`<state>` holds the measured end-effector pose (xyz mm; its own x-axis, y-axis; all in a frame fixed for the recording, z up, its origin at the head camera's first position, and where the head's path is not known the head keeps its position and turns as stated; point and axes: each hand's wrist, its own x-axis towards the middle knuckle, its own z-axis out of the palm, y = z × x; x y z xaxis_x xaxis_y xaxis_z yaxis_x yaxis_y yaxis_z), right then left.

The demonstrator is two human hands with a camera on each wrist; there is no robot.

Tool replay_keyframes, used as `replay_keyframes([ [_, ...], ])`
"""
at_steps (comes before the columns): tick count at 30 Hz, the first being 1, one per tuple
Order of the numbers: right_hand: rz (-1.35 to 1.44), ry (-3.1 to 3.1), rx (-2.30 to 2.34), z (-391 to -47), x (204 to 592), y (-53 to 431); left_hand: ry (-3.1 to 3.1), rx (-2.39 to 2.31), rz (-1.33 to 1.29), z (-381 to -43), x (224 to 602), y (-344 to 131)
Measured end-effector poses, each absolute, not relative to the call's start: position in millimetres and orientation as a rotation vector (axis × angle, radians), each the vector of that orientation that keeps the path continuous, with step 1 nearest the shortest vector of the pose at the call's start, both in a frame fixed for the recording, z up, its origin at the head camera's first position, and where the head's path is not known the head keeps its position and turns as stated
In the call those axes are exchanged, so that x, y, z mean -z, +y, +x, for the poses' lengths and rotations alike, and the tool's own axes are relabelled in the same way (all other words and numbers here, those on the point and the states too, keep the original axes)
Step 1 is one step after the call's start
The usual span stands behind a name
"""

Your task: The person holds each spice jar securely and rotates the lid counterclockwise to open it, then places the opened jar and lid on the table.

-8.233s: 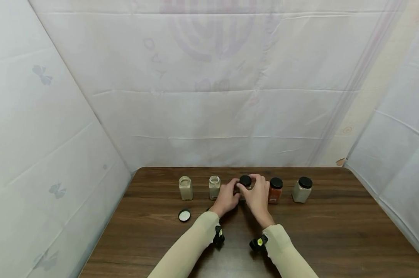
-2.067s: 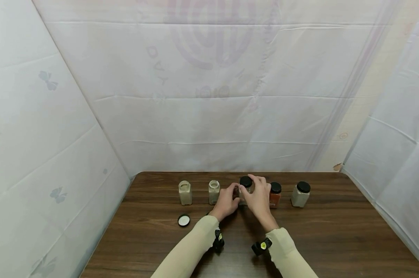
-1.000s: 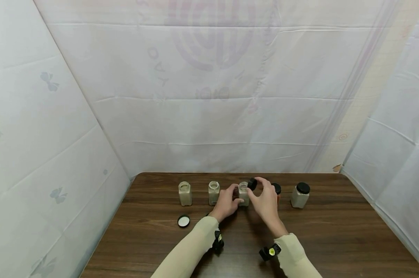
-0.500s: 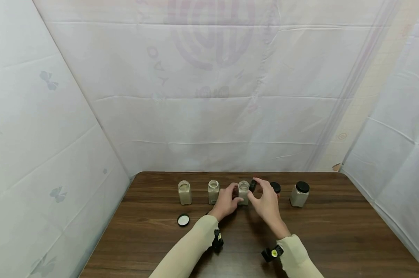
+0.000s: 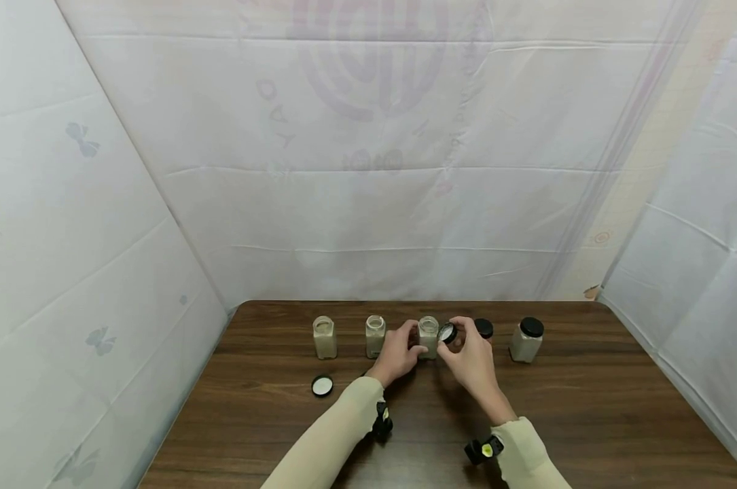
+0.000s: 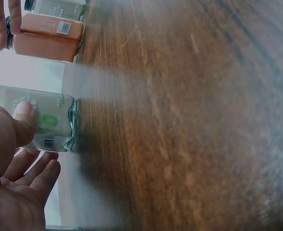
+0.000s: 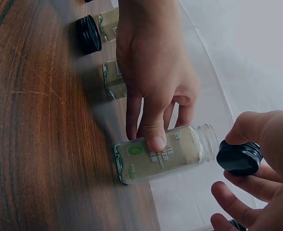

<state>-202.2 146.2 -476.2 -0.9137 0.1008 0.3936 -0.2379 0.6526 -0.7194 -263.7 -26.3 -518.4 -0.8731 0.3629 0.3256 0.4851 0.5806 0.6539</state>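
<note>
My left hand (image 5: 397,354) grips a glass spice jar (image 5: 428,331) of pale powder, its thumb on a label with the words "WHITE" and "PEPPER" partly readable in the right wrist view. The jar stands upright on the table, and its threaded mouth (image 7: 208,143) is uncovered. Just right of that mouth, my right hand (image 5: 473,361) pinches a black screw lid (image 7: 239,159) between thumb and fingers. In the head view the lid is tilted, with its white liner showing.
Two uncapped jars, one far left (image 5: 325,339) and one nearer (image 5: 374,338), stand in the row. A loose lid (image 5: 322,386) lies before them, liner up. To the right are a capped orange-red jar (image 6: 50,38) and a capped pale jar (image 5: 525,344). The wooden table (image 5: 588,421) meets cloth walls.
The black lid has come off the white pepper jar in my right hand, moved right and turned until its liner shows. My left hand keeps its grip on the jar.
</note>
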Motion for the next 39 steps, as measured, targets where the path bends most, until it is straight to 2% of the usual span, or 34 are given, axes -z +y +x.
replay_keyframes([
  [17, 0.197, -2.474, -1.119, -198, 480, 152, -2.637, 1.143, -0.719, -264, 518, -26],
  [39, 0.168, -2.525, -1.058, -188, 480, 154, -2.639, 1.149, -0.728, -267, 521, -27],
])
